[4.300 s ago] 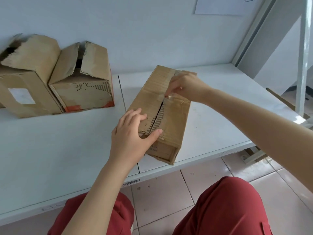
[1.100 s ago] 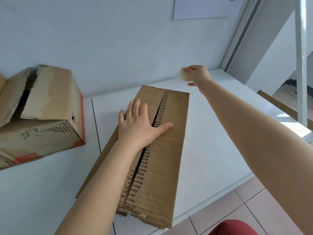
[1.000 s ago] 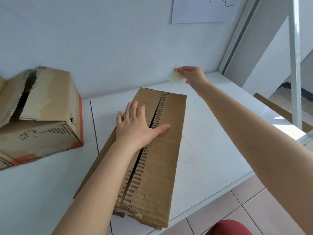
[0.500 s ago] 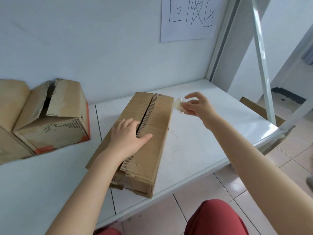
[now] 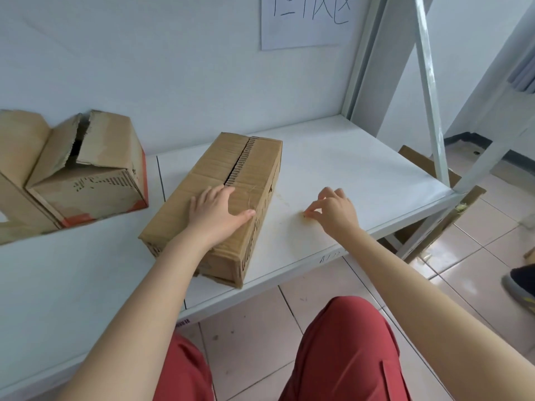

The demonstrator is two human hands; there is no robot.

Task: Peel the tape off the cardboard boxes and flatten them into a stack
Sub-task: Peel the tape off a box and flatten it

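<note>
A long cardboard box (image 5: 231,175) lies on the white table (image 5: 333,169), its top seam split open with no tape showing along it. My left hand (image 5: 215,214) rests flat on the box's near end, fingers spread. To the right of the box, my right hand (image 5: 333,209) is down at the table surface, thumb and fingertips pinching a small crumpled wad of tape (image 5: 307,217). Two more boxes stand at the left: one with torn top flaps and red corners (image 5: 95,175), and another cut off by the frame edge (image 5: 14,169).
A paper sign (image 5: 307,18) hangs on the wall behind. Metal shelf posts (image 5: 428,82) rise at the table's right end, with cardboard pieces (image 5: 417,157) leaning behind them. A person's shoe (image 5: 521,287) is on the tiled floor at right. My red-trousered knees are below the table edge.
My right hand carried the tape wad from up near the wall down to the table beside the box. My left hand stayed pressed on the box.
</note>
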